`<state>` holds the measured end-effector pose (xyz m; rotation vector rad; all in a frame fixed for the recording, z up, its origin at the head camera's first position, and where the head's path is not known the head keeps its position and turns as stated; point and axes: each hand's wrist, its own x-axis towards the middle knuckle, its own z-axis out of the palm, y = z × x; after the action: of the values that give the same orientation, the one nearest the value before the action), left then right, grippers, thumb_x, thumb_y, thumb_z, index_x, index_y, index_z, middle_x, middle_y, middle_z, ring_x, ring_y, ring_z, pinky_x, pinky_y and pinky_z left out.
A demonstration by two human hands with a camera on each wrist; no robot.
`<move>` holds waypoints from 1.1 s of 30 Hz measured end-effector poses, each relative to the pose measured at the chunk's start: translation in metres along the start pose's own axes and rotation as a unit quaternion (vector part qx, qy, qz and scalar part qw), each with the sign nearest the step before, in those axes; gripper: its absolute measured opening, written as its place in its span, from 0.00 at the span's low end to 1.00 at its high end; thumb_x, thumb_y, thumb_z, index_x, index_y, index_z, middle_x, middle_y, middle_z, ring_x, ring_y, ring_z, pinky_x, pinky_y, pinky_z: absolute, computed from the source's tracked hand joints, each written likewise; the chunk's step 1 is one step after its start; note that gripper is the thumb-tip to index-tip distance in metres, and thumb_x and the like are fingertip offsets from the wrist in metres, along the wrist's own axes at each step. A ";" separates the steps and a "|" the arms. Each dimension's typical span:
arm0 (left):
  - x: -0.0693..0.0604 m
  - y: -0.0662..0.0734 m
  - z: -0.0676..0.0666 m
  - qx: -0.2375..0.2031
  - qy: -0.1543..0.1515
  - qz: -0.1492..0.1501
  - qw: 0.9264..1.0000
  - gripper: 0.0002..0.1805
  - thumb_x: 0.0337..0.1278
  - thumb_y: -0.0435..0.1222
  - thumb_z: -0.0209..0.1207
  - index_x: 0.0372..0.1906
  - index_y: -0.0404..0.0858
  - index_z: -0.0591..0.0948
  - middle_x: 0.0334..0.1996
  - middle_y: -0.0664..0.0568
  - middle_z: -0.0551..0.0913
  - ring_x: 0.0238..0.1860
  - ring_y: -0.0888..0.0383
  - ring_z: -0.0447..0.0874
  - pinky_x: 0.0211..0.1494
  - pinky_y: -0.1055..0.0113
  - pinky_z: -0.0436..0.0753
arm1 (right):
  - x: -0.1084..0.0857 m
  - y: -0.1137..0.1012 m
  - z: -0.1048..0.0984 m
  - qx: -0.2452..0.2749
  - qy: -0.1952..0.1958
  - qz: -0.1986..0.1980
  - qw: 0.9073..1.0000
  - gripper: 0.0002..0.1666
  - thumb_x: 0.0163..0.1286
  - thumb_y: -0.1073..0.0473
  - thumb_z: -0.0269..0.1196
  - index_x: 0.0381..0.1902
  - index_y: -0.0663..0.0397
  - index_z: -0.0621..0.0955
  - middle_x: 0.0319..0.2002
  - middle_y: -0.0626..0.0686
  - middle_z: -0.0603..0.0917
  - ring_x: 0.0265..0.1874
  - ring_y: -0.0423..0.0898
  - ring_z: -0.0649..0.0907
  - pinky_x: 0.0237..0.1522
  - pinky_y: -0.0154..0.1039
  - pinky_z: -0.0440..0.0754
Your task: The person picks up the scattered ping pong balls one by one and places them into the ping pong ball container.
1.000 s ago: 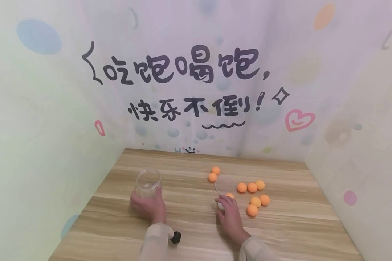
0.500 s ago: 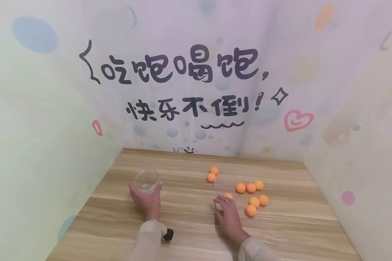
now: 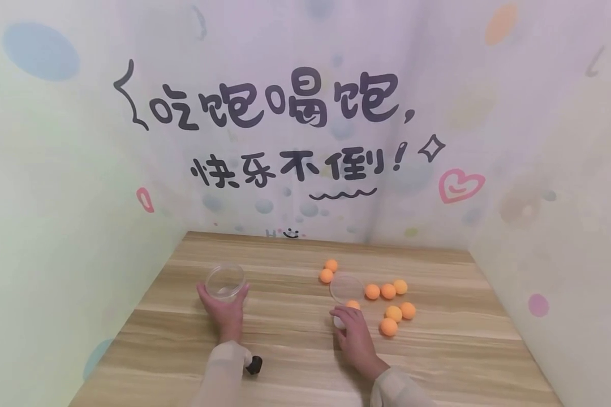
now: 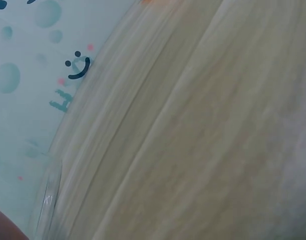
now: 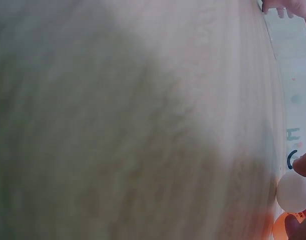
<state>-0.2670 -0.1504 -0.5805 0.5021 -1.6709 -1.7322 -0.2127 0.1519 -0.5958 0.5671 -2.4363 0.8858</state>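
My left hand [image 3: 225, 314] grips a clear plastic jar [image 3: 226, 281], thumb on its right side and fingers on its left. The jar's round mouth faces up toward the head camera, and no ball shows inside. In the left wrist view only the jar's edge [image 4: 48, 200] and a bit of a finger appear. My right hand [image 3: 355, 339] pinches a white ping-pong ball [image 5: 294, 192] at table height, partly hidden under the fingers. Just beyond these fingers lies an orange ping-pong ball [image 3: 353, 304], seen beside the white one in the right wrist view.
A clear round lid [image 3: 347, 289] lies flat behind the right hand. Two orange balls [image 3: 326, 276] sit at its left; several more orange balls [image 3: 388, 291] are grouped to its right. Printed walls enclose the wooden table [image 3: 285, 362] at the back and both sides.
My left hand has shifted lower around the jar, and the jar's mouth has tipped more toward the head camera. The view has drifted slightly. My right hand stays at the white ball.
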 end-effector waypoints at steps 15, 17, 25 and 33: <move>0.002 0.000 -0.001 0.008 -0.007 0.000 1.000 0.64 0.36 0.34 0.78 0.77 0.45 0.48 0.75 0.47 0.50 0.73 0.47 0.47 0.74 0.58 0.48 | 0.001 -0.001 0.000 -0.008 -0.017 -0.008 1.000 0.30 0.47 0.79 0.71 0.49 0.54 0.82 0.51 0.55 0.81 0.52 0.53 0.76 0.52 0.49 0.77; 0.002 -0.001 -0.001 0.017 -0.006 0.006 1.000 0.63 0.35 0.34 0.78 0.77 0.44 0.50 0.74 0.45 0.52 0.73 0.46 0.49 0.74 0.58 0.49 | 0.001 -0.001 0.000 -0.009 -0.018 -0.005 1.000 0.30 0.47 0.79 0.70 0.49 0.54 0.82 0.51 0.54 0.82 0.52 0.53 0.76 0.52 0.49 0.77; -0.002 -0.005 0.002 0.023 -0.024 0.009 0.999 0.62 0.31 0.36 0.80 0.75 0.42 0.53 0.70 0.42 0.55 0.69 0.40 0.54 0.71 0.47 0.55 | 0.000 -0.004 -0.002 -0.006 -0.017 0.000 1.000 0.30 0.46 0.79 0.70 0.49 0.54 0.81 0.49 0.52 0.82 0.50 0.52 0.77 0.50 0.48 0.79; -0.007 -0.003 0.007 0.011 -0.056 0.004 0.998 0.62 0.32 0.35 0.80 0.74 0.41 0.52 0.70 0.42 0.55 0.68 0.39 0.56 0.68 0.43 0.59 | -0.002 -0.004 -0.001 -0.010 -0.008 -0.005 1.000 0.29 0.46 0.79 0.71 0.47 0.55 0.81 0.48 0.53 0.82 0.48 0.52 0.78 0.47 0.49 0.80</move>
<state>-0.2672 -0.1403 -0.5839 0.4153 -1.7686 -1.7661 -0.2086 0.1502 -0.5947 0.5801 -2.4516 0.8557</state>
